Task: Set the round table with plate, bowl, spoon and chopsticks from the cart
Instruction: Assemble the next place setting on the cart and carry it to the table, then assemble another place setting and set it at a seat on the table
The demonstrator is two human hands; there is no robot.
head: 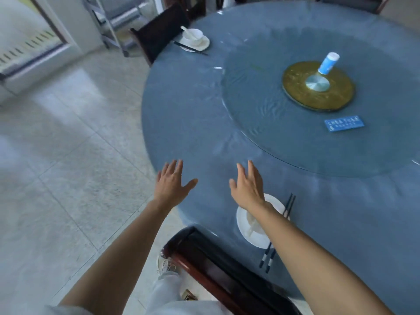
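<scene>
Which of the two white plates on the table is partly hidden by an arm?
The near plate, at the table edge closest to the person: the right forearm crosses over it. The far plate lies fully in view.

Near setting covered, table cropped
The right forearm (302, 242) hid most of the near bowl (248, 220), part of its plate (255, 241) and the middle of the chopsticks (267, 258); the round table (181, 114) ran off the right edge; writing on the blue card (343, 123) was too small to read.

I get one view only: head-worn wide-angle, facing forward and down, close over the round table (193, 123), floor (68, 167) at left.
</scene>
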